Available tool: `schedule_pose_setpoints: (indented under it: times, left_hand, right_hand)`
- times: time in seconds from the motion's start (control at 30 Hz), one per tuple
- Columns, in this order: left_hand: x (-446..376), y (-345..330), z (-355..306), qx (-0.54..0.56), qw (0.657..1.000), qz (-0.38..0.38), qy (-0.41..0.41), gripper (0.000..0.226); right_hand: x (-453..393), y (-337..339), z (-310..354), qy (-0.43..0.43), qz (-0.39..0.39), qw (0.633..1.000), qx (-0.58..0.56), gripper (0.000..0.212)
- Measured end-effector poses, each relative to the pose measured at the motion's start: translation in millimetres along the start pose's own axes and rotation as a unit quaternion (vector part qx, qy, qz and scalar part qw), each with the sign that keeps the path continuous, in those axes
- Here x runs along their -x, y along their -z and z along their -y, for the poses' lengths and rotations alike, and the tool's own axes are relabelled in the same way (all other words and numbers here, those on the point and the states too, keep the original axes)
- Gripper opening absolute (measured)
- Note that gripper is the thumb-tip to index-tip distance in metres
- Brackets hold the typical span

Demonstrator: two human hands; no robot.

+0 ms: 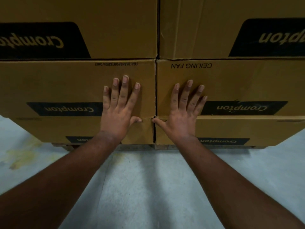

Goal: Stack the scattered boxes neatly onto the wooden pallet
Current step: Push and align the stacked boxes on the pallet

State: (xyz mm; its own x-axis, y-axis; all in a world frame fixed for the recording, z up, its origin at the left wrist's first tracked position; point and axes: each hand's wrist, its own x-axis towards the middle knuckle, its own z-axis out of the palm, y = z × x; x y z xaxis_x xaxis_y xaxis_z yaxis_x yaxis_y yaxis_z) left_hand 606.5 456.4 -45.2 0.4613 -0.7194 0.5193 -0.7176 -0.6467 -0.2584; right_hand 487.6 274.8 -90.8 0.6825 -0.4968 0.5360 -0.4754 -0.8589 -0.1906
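While both arms reach to mid-frame:
Left hand [119, 111]: flat, fingers spread, pressing left box [66, 86].
Right hand [183, 113]: flat, fingers spread, pressing right box [247, 83].
Pallet [137, 147]: under the stack, barely showing.

This looks like a warehouse or goods storeroom. Large brown corrugated cartons [77, 86] fill the upper two thirds of the frame, stacked in tiers and set side by side with a narrow vertical seam at the centre. Each bears a dark "Crompton" label; one, right of centre, is printed "CEILING FAN" and another, left of centre, "FOR TRANSPORTATION ONLY", which marks them as bulk shipping stock, not household goods. Under the lowest cartons, a strip of a wooden pallet [135, 147] shows across the middle of the frame. The floor [145, 187] in the lower half is bare pale grey concrete, with yellowish stains at the left edge. The lighting is dim.
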Motion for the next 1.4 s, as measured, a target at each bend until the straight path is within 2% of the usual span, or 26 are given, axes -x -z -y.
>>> schedule_pose_setpoints:
  times: [0.37,0.57,0.7,0.83,0.87,0.9,0.93,0.97,1.0,1.03,1.1,1.17,1.2,1.27,1.33,1.4]
  left_hand:
    - [-1.6,-2.8,-2.6,0.002,1.0,0.001,0.009,0.139]
    - [0.3,-7.2,-9.3,0.006,1.0,0.002,0.012,0.137]
    - [9.8,-19.8,-14.7,0.008,1.0,0.021,0.002,0.141]
    - [34.9,-39.7,-7.3,0.023,0.999,0.033,-0.009,0.135]
    - [48.4,-44.2,-7.1,0.033,0.998,0.042,0.019,0.136]
    - [64.8,-48.5,-9.5,0.058,0.993,0.058,0.084,0.138]
    - [82.3,-51.9,-15.1,0.111,0.972,0.081,0.191,0.143]
    - [97.0,-55.0,-22.9,0.186,0.923,0.103,0.321,0.148]
    - [107.1,-58.7,-30.4,0.264,0.855,0.116,0.432,0.153]
    - [111.7,-63.9,-35.7,0.331,0.791,0.12,0.501,0.155]
    - [104.1,-75.3,-38.9,0.424,0.709,0.12,0.551,0.156]
    - [86.9,-85.9,-35.0,0.465,0.646,0.119,0.594,0.156]
    - [80.0,-90.6,-31.3,0.478,0.614,0.115,0.617,0.156]
    - [75.2,-97.0,-24.7,0.516,0.571,0.1,0.63,0.159]
    - [77.4,-100.2,-21.2,0.547,0.559,0.084,0.617,0.163]
    - [79.0,-102.6,-19.6,0.562,0.552,0.078,0.612,0.168]
  right_hand:
    - [-2.7,-8.8,-2.4,0.017,-0.007,1.0,-0.002,0.144]
    - [0.2,-12.7,-10.0,0.04,-0.006,0.999,0.011,0.129]
    - [13.1,-14.3,-36.6,0.087,0.022,0.994,0.055,0.131]
    - [35.2,-22.4,-58.6,0.109,0.055,0.989,0.087,0.129]
    - [45.8,-26.5,-59.5,0.115,0.069,0.987,0.084,0.127]
    - [59.5,-31.7,-57.7,0.123,0.089,0.985,0.076,0.125]
    - [75.4,-37.4,-53.3,0.13,0.114,0.983,0.062,0.122]
    - [91.7,-42.9,-46.0,0.132,0.14,0.98,0.044,0.119]
    - [107.7,-48.2,-36.2,0.127,0.168,0.977,0.025,0.116]
    - [121.8,-52.8,-24.8,0.111,0.197,0.974,0.004,0.115]
    - [140.8,-59.4,1.1,0.043,0.265,0.961,-0.061,0.116]
    - [146.9,-65.5,27.3,-0.069,0.333,0.923,-0.18,0.119]
    - [144.1,-66.7,39.1,-0.142,0.363,0.883,-0.263,0.119]
    - [129.7,-66.7,58.5,-0.285,0.41,0.761,-0.413,0.112]
    - [111.6,-66.8,71.0,-0.383,0.424,0.646,-0.506,0.1]
    - [95.0,-65.2,77.2,-0.447,0.401,0.556,-0.574,0.085]
